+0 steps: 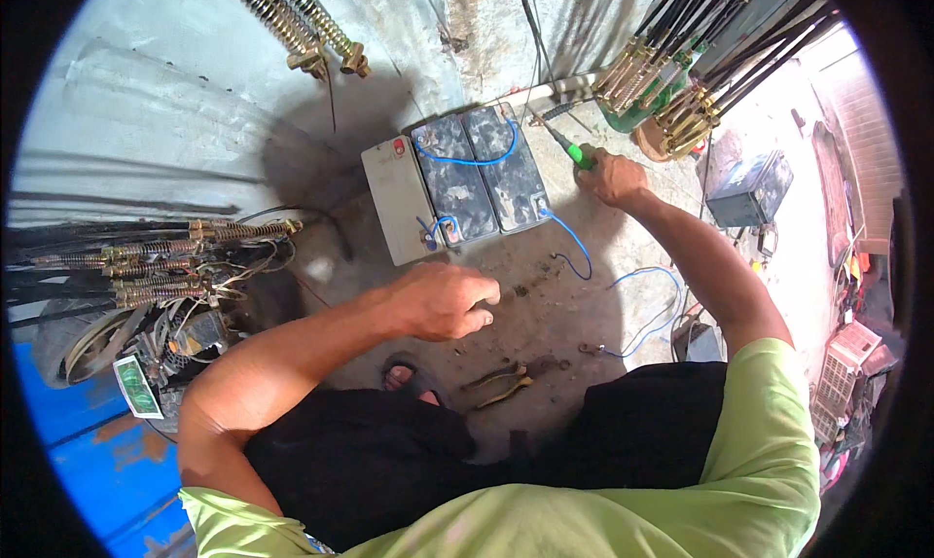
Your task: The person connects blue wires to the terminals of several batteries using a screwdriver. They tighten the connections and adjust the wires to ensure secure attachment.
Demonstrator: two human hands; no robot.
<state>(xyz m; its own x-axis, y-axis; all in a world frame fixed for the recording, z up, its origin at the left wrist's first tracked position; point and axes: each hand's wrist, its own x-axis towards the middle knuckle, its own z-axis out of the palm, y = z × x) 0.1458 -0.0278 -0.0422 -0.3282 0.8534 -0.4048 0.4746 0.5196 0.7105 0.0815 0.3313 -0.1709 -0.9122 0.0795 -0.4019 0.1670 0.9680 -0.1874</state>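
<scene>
My right hand (613,177) is closed around the handle of a green-handled tool (578,155) with a thin shaft. The shaft points up and left, close to the far right corner of a dark battery (504,174). Beside that stand another dark battery (450,174) and a grey-beige battery (394,208). A blue wire (465,162) arches over the two dark tops; another wire (569,229) trails from the near right terminal to the floor. In front of the batteries hovers my left hand (449,302), fingers loosely curled, thumb and forefinger apart, nothing visible between them.
Yellow-handled pliers (501,383) lie near my sandalled foot (401,373). A loose blue wire (662,271) curls on the floor at right. Another dark battery (751,188) stands farther right. Bundled rods with springs (156,261) jut in at left; more (676,101) stand at the back right.
</scene>
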